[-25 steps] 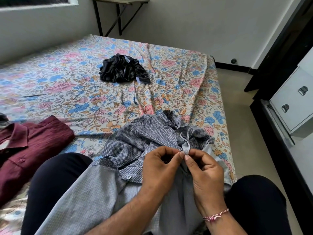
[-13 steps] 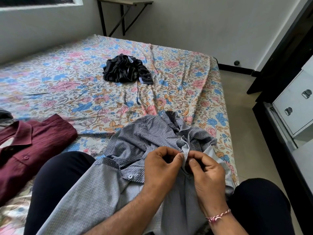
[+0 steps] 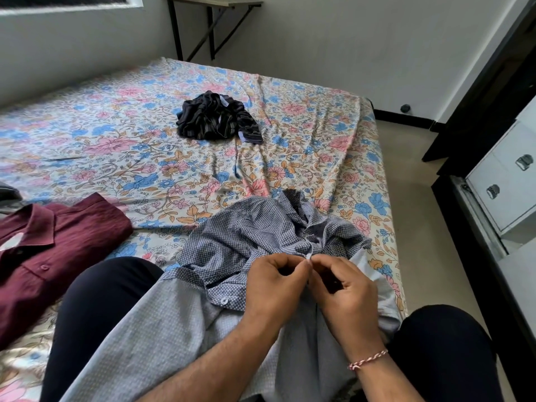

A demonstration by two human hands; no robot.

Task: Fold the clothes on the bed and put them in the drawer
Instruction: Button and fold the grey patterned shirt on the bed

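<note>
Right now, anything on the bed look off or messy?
Yes: the dark striped garment lies crumpled in a heap mid-bed, unfolded, unlike the maroon shirt folded at the left. The bedsheet is wrinkled into ridges. Both hands pinch the bunched blue checked shirt.

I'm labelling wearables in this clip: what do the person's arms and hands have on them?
Both forearms are bare, with no sleeves in view. The right hand has a thin twisted thread bracelet in pink and white around its wrist. The left hand shows no band, watch or ring, and neither hand wears a glove.
</note>
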